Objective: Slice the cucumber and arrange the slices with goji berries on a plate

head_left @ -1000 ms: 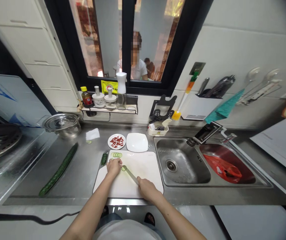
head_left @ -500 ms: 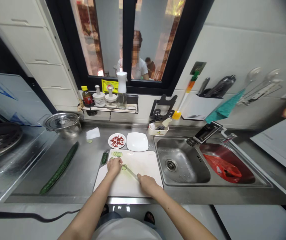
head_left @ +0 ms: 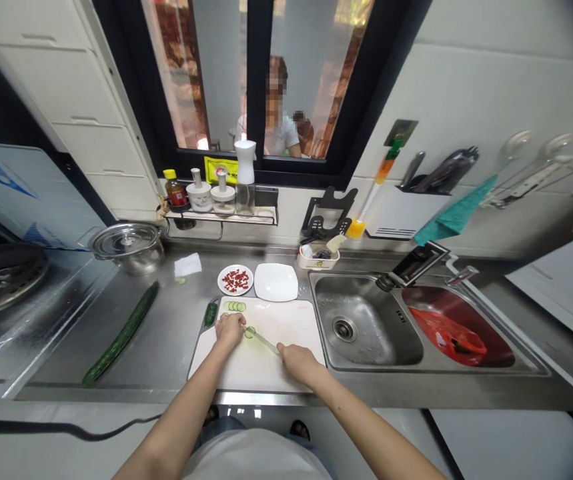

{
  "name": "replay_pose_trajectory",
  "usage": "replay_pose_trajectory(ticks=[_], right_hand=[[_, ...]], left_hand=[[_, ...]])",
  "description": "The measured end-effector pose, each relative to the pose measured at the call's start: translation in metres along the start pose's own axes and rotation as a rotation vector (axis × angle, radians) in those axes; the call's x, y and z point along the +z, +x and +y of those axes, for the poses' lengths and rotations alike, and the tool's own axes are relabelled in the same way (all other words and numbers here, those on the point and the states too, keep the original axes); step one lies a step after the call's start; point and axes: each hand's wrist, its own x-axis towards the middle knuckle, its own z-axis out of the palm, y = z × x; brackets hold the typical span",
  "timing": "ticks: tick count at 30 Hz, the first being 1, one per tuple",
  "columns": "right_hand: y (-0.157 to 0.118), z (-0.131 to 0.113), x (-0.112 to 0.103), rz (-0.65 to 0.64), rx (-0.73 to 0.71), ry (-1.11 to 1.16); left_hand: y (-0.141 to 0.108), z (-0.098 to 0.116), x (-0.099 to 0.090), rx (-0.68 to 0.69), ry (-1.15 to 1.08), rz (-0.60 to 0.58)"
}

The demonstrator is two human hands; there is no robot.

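Observation:
My right hand [head_left: 298,364] is wrapped round the handle of a knife [head_left: 266,343], its blade slanting up and left over the white cutting board [head_left: 281,380]. At the blade's tip end lie thin cucumber slices [head_left: 249,333], overlapping. My left hand [head_left: 229,329] is closed, fingers bent, on a piece of cucumber just left of the blade; the fingers hide most of it. Beyond this hand a row of cucumber slices [head_left: 236,307] overlaps on the board. A short cucumber end [head_left: 211,315] lies at the board's upper left edge.
A whole cucumber [head_left: 121,333] lies on the counter to the left. Behind the board are a plate of chopped red pieces [head_left: 236,280] and a white plate [head_left: 276,283]. The double sink [head_left: 366,360] adjoins on the right; a lidded pot [head_left: 129,247] stands back left.
The knife has shifted slightly at the cut, and the slices beside the blade look more spread out. Both hands stay nearly in place; the view has moved a little.

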Motion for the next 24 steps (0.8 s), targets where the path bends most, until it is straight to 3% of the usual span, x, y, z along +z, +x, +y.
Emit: replay_pose_trajectory(ticks=[24], right_hand=[[-0.026, 0.0, 0.007, -0.042, 0.067, 0.112]], left_hand=[[-0.007, 0.002, -0.004, 0.023, 0.005, 0.01]])
